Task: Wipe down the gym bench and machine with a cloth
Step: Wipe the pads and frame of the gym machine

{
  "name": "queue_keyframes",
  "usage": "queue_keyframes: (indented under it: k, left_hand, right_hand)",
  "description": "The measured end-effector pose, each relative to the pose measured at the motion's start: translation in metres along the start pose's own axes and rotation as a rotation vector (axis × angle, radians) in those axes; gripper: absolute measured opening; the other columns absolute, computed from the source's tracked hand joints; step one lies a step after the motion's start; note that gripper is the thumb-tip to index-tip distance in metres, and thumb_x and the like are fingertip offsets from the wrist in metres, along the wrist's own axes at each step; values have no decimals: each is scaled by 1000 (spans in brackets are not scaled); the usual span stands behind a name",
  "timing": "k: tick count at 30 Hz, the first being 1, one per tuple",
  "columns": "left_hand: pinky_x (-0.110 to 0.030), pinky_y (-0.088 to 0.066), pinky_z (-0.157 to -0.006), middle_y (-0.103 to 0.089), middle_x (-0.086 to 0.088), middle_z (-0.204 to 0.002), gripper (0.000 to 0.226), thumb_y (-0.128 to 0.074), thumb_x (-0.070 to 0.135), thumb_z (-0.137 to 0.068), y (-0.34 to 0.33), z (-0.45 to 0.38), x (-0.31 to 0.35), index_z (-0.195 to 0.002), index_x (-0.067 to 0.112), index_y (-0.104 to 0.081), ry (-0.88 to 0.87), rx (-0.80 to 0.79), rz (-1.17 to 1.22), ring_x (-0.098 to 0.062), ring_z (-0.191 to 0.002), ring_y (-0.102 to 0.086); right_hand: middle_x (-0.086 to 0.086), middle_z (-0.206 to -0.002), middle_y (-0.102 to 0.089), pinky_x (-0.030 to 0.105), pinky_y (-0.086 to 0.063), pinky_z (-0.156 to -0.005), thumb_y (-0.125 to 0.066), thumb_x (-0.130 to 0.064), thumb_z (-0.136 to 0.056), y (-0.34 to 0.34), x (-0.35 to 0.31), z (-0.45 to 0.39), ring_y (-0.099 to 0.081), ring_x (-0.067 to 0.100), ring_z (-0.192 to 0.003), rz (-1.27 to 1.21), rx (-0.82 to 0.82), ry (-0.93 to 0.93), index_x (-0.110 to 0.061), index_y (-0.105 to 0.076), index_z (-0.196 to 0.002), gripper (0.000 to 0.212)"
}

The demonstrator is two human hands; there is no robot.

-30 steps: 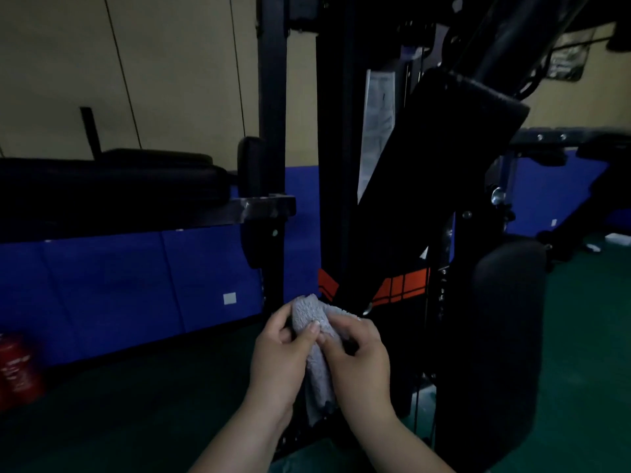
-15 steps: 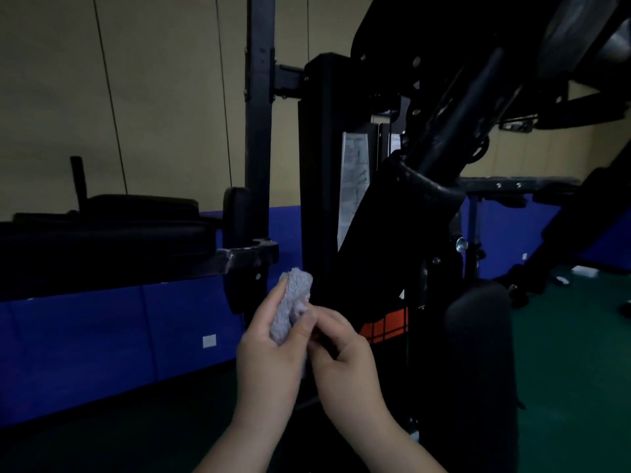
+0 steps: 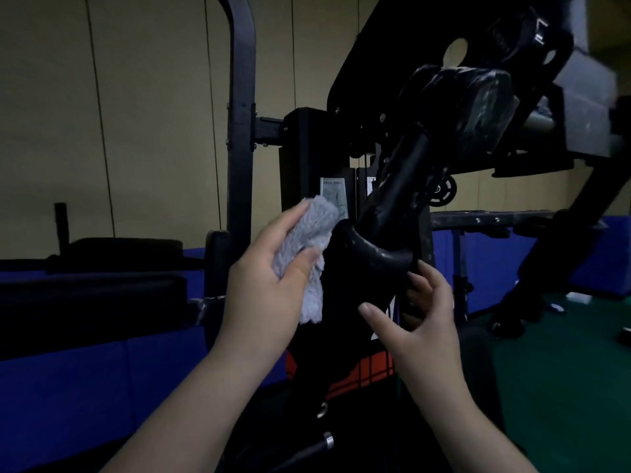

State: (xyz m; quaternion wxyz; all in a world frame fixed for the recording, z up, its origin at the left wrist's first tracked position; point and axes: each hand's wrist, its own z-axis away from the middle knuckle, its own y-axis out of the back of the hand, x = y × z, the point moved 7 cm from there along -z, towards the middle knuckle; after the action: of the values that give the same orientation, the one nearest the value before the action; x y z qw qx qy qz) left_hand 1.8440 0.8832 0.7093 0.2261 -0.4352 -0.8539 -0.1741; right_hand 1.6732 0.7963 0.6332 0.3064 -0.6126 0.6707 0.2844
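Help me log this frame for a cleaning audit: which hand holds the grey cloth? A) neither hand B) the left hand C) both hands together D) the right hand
B: the left hand grips the grey cloth, while the right hand is on the black pad.
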Motion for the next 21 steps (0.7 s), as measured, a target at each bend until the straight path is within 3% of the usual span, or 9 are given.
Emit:
queue_keyframes:
  k: [3, 4, 6, 8, 11, 15, 18, 21]
  left_hand:
    - [1, -32, -93, -48, 28, -124, 54, -52, 2, -93, -23, -25, 5, -132, 39, -50, -87, -154, -214, 17, -115, -43]
    - [1, -33, -91, -48, 25, -122, 57, -49, -5, -92, -31, -30, 3, -130, 38, -53, -116, -225, -285, 16, -111, -45]
    - [-4, -38, -91, -52, 18, -122, 62, -43, -15, -87, -39, -32, 2, -124, 32, -60, -156, -309, -361, 9, -110, -49]
    - [-13, -41, -95, -56, 11, -123, 62, -45, -16, -83, -39, -33, 6, -119, 30, -64, -228, -302, -475, -4, -115, -49]
    - [-29, -46, -92, -60, 9, -116, 50, -45, -3, -84, -43, -30, 17, -115, 30, -66, -328, -263, -641, -16, -109, -50]
    - [-30, -50, -74, -59, 16, -106, 48, -28, 24, -79, -61, -17, 32, -111, 36, -61, -395, -309, -743, -10, -92, -43]
    - [-37, -52, -66, -60, 11, -109, 47, -29, 26, -78, -68, -14, 33, -112, 35, -60, -447, -354, -808, -11, -91, -41]
    - [-29, -42, -74, -61, 9, -114, 47, -30, 23, -84, -51, -27, 27, -115, 34, -63, -409, -307, -880, -11, -92, -39]
  right_hand:
    - [-40, -116, -43, -2, -33, -85, -84, -36, -62, -9, 0, -17, -40, -27, -106, -6, -224, 26, -56, -30, -121, 83]
    - [-42, -111, -47, -2, -35, -84, -84, -31, -64, -10, 2, -23, -42, -28, -104, -16, -272, 31, -56, -32, -120, 81]
    - [-36, -115, -54, 10, -41, -93, -85, -30, -64, -12, 10, -32, -48, -18, -110, -49, -342, 22, -49, -35, -130, 85]
    - [-29, -122, -53, 16, -43, -95, -85, -36, -63, -15, 16, -38, -48, -15, -113, -71, -401, -8, -43, -29, -139, 94]
    - [-26, -127, -50, 8, -42, -90, -82, -40, -61, -19, 19, -43, -47, -18, -112, -107, -471, -15, -41, -23, -142, 100]
    - [-26, -122, -52, -3, -37, -79, -83, -27, -66, -18, 20, -42, -48, -24, -104, -142, -444, 20, -35, -25, -142, 95]
    - [-26, -115, -54, -4, -38, -72, -82, -18, -69, -18, 24, -44, -50, -25, -96, -173, -433, 20, -32, -26, -142, 93]
    - [-27, -120, -50, -5, -37, -74, -83, -24, -66, -19, 27, -46, -49, -21, -105, -178, -434, 48, -32, -25, -142, 96]
